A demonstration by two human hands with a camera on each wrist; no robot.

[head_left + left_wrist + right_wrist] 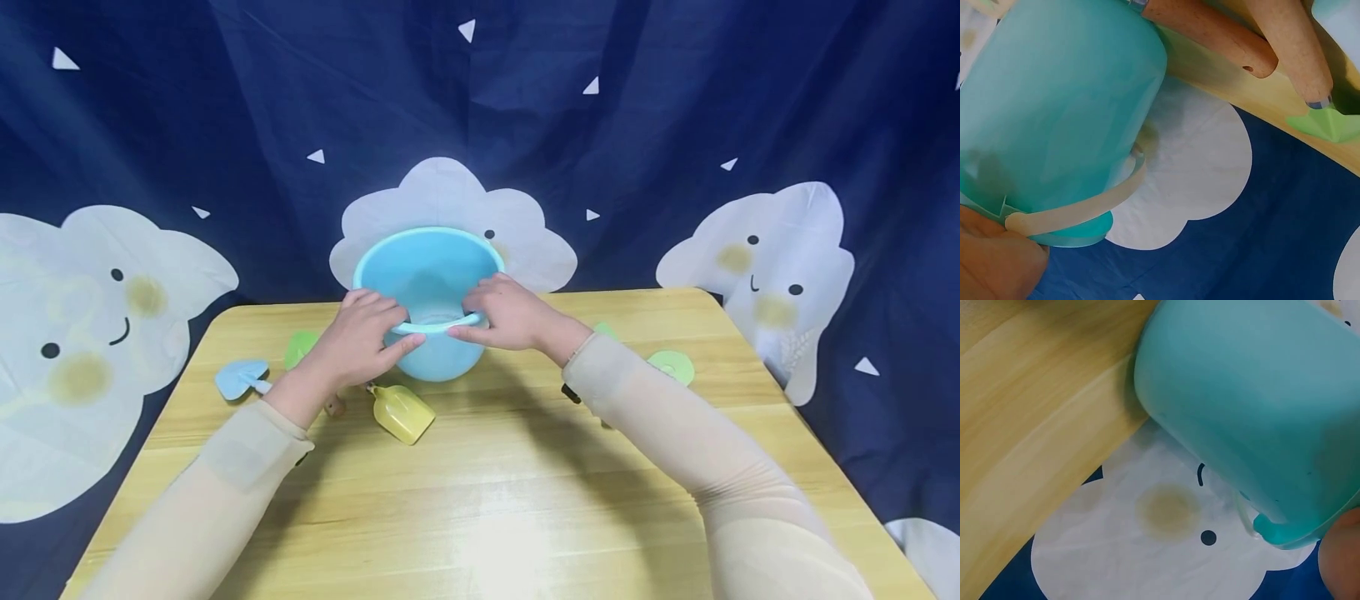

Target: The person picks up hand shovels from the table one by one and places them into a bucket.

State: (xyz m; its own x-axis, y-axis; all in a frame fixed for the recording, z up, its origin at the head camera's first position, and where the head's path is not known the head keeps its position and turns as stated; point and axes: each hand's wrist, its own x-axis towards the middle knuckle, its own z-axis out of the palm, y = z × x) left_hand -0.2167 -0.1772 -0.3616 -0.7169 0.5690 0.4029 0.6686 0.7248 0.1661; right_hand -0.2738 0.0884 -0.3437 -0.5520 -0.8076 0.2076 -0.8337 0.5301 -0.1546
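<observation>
A light blue plastic bucket (442, 358) stands at the back middle of the table, its opening facing up and toward me. My left hand (366, 332) grips the near left part of the rim, thumb outside and fingers over the edge. On the near right part of the rim, my right hand (513, 315) holds in the same way, with fingertips hidden inside. A pale carrying handle (1085, 209) hangs along the bucket's side in the left wrist view. The right wrist view shows the bucket's smooth wall (1241, 394) above the table edge.
A yellow scoop (403, 412) lies in front of the bucket on the wooden table (465, 500). Left of it are a blue toy shovel (240, 379) and a green tool (300, 346), partly behind my left arm. A green round piece (672, 365) lies beyond my right forearm.
</observation>
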